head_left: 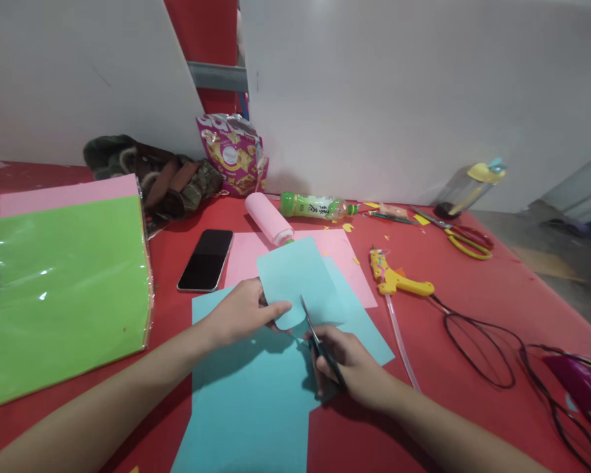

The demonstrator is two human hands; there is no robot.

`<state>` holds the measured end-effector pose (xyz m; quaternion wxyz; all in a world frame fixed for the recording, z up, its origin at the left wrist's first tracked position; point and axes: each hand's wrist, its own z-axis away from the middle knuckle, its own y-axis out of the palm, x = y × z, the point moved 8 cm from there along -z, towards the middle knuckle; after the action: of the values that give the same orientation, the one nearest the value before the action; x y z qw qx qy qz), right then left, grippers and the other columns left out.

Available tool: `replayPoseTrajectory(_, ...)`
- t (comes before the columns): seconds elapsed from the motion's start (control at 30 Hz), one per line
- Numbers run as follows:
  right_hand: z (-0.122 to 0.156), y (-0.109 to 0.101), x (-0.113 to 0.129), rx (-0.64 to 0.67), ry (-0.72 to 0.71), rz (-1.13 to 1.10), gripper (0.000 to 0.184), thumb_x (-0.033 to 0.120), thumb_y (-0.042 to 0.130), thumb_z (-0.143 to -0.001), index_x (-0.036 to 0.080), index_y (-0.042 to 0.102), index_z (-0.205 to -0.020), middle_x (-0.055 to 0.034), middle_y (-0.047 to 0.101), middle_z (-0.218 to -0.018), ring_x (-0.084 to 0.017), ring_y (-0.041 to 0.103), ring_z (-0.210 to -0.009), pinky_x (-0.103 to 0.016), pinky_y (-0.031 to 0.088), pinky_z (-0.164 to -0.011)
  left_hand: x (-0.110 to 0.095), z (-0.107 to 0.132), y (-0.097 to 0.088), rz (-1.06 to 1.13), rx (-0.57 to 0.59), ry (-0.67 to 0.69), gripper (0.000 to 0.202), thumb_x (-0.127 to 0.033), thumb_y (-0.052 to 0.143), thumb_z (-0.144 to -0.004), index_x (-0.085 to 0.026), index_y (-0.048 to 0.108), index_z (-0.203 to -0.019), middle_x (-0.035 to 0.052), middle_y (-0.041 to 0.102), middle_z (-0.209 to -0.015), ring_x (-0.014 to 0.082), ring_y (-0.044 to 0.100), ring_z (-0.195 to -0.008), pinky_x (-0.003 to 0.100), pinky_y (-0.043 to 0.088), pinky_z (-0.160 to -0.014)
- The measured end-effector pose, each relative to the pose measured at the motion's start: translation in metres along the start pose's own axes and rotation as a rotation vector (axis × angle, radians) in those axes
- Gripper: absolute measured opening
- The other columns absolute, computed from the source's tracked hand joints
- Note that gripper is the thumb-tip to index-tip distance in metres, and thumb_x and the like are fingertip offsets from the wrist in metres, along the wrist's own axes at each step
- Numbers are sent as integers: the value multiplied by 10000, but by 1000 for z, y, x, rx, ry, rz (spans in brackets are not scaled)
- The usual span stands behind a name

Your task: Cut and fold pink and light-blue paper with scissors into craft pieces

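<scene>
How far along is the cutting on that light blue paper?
Done: the light blue paper piece already has a rounded edge at its lower end. In hand: the left hand pinches that piece while the right hand holds black scissors with the blades at its lower right edge. Left: the upper sides look straight, so the outline seems unfinished. The yellow glue gun lies apart from both hands.

Left hand (241,314) holds a blue paper piece (298,282); right hand (347,364) works black scissors (320,345) into it.
</scene>
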<state>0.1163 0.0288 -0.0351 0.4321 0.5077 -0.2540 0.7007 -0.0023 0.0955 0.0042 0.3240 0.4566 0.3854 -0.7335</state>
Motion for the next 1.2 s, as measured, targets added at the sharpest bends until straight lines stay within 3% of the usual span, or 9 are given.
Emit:
replayPoseTrajectory(0.3,0,-2,-1,-37,28,28,442,504,562,-695,166,464,-963,80,442,-523,-68,476,-387,-207,420,-376,-1,0,0,-7,20,4,150,-305,557,-702,-158,588,-697,25,683,-607,170,636,-531,221,482,-479)
replayPoseTrajectory(0.8,-2,-7,-9,-92,104,-32,300,292,600,-656,175,486,-907,97,443,-499,-68,485,-345,-185,417,-312,0,0,2,70,25,-13,122,-285,572,-690,-165,590,-691,16,678,-590,172,643,-531,216,492,-467)
replayPoseTrajectory(0.9,-1,-4,-8,-63,115,-63,327,324,609,-655,177,465,-910,100,455,-484,-58,468,-336,-168,396,-305,-2,1,2,51,28,-17,120,-278,557,-706,-164,590,-683,15,675,-584,167,641,-533,213,489,-473)
replayPoseTrajectory(1.0,-1,0,-3,-24,120,-86,421,449,620,-638,169,445,-900,101,459,-465,-38,410,-297,-154,334,-282,-3,1,2,73,31,-18,113,-270,554,-712,-168,585,-676,7,669,-582,158,636,-524,207,484,-471)
replayPoseTrajectory(1.1,-2,1,3,11,68,-92,561,586,618,-566,151,452,-877,95,457,-458,-31,389,-306,-161,296,-301,-2,0,5,89,60,-8,122,-275,556,-714,-169,577,-657,-2,660,-579,150,631,-528,200,482,-475)
replayPoseTrajectory(1.2,-3,-1,6,35,-7,-81,619,630,603,-547,131,467,-886,73,477,-482,-48,434,-376,-181,317,-366,2,-1,11,118,116,-6,136,-296,554,-723,-165,576,-692,-7,658,-607,146,635,-549,201,487,-495)
